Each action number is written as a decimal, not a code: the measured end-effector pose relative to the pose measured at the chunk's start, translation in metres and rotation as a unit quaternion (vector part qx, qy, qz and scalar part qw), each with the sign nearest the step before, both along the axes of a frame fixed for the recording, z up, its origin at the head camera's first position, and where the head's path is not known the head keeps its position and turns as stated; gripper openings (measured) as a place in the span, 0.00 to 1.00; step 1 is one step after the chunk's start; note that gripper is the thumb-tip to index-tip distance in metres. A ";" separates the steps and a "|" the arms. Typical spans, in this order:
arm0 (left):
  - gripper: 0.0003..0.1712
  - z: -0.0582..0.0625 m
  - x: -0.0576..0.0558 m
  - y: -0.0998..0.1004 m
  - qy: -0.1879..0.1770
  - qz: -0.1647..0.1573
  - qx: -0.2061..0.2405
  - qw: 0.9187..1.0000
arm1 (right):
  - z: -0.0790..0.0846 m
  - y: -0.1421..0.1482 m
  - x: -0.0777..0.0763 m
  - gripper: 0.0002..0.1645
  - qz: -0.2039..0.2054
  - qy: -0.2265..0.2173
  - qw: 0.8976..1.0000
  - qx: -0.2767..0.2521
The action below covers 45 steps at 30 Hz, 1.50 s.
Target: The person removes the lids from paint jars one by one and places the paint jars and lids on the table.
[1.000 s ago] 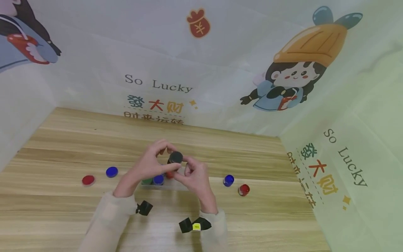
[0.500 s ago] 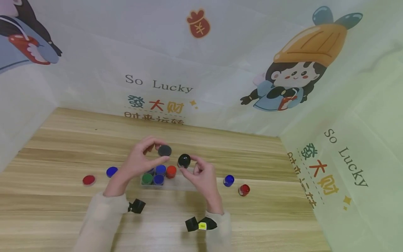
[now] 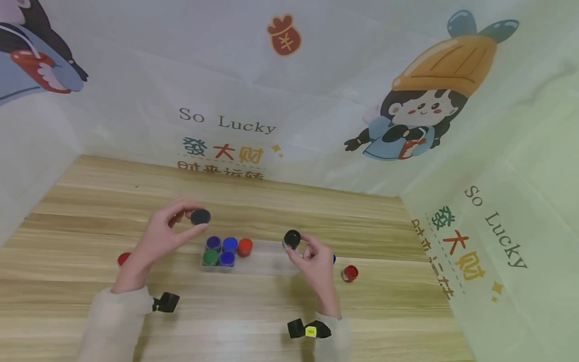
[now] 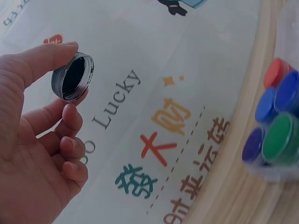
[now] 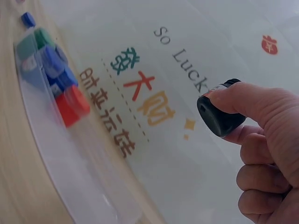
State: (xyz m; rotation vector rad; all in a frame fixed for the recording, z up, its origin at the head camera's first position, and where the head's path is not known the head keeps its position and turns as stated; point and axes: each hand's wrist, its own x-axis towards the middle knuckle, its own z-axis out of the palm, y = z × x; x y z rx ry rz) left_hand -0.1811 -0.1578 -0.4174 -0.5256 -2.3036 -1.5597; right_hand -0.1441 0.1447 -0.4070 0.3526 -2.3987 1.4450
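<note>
My left hand (image 3: 164, 232) pinches a black screw lid (image 3: 200, 216) by its edge, raised left of the paint tray. In the left wrist view the inside of the lid (image 4: 74, 77) shows, smeared with black paint. Between thumb and fingers of my right hand (image 3: 315, 259) is a small open jar of black paint (image 3: 291, 239), held over the right end of the clear plastic tray (image 3: 267, 259). The right wrist view shows the jar (image 5: 219, 112) tilted, its label partly under the thumb. Several capped jars, such as a green one (image 3: 210, 257) and a red one (image 3: 245, 247), sit in the tray's left part.
An open red paint jar (image 3: 350, 273) stands on the wooden table at the right. A blue jar (image 3: 334, 259) is mostly hidden behind my right hand. A red lid (image 3: 123, 258) lies at the left, partly covered by my left wrist. Printed cloth walls (image 3: 316, 125) enclose the table.
The black lid has come off the black paint jar. My left hand has carried the lid left, and my right hand has moved right with the open jar.
</note>
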 end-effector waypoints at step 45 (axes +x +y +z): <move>0.33 -0.091 0.070 -0.134 -0.217 0.204 -0.165 0.940 | -0.097 0.087 0.018 0.18 -0.055 -0.107 0.986 0.113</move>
